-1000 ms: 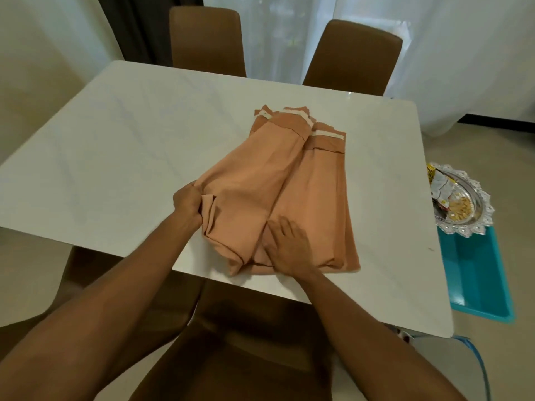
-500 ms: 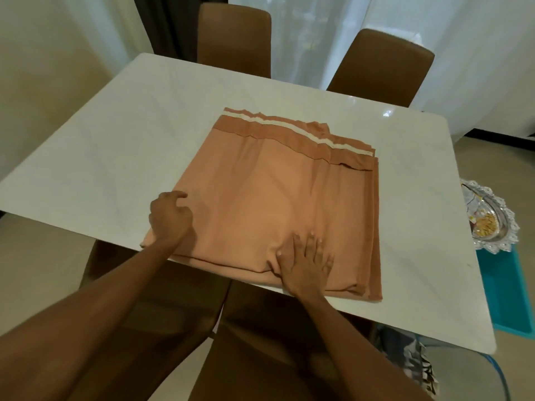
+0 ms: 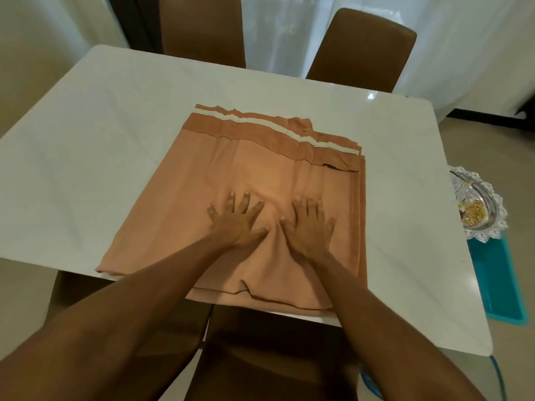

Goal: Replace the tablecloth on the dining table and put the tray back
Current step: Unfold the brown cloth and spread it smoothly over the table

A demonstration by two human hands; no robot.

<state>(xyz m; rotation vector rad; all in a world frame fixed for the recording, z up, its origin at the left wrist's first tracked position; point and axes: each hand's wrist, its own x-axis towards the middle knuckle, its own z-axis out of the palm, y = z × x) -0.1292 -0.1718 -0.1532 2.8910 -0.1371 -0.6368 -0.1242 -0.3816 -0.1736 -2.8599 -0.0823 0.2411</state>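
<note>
A folded orange tablecloth [image 3: 202, 180] with a cream stripe along its far edge lies flat on the white marble dining table [image 3: 86, 146], its near edge hanging slightly over the table's front. My left hand [image 3: 236, 221] and my right hand [image 3: 309, 224] rest side by side, palms down with fingers spread, on the middle of the cloth. Neither hand grips anything. The silver scalloped tray [image 3: 482, 209], holding yellowish snacks, sits off the table at the right, on a teal box [image 3: 503, 282] on the floor.
Two brown chairs [image 3: 202, 27] [image 3: 362, 47] stand at the table's far side before white curtains. Another brown chair [image 3: 260, 357] is tucked under the near edge, below my arms. The floor is beige tile.
The bunched cloth was spread open to the left into a flat wide fold. My left hand let go of the left edge and moved to the middle beside my right hand.
</note>
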